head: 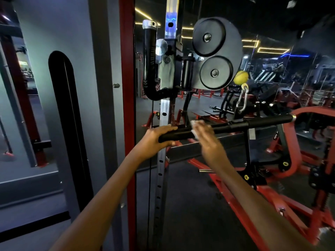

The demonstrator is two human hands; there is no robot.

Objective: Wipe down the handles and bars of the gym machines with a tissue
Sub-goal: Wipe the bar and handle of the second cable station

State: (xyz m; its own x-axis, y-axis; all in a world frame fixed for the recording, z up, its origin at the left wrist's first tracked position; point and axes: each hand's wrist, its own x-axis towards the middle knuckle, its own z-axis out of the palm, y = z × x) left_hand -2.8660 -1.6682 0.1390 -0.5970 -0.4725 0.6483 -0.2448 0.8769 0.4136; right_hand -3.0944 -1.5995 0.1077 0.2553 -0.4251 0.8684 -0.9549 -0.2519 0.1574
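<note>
In the head view, a black cable bar point(226, 126) hangs level from a carabiner point(242, 100) below the pulley housing point(216, 53); it serves here as the landmark. The left hand point(155, 136) grips the bar's near, left end, fingers curled over the top. Just right of it, the right hand point(208, 140) presses a white tissue point(194, 132) against the bar. This hand is blurred, its fingers look fairly straight, and the tissue shows only at its edges.

The step in hand seems to be wiping the bar's left grip. To do it well, the left hand should steady the hanging bar so it cannot swing, while the tissue wraps the bar's round and travels rightward toward the far end cap point(293, 117). The patch under the left hand then needs its own pass.
</note>
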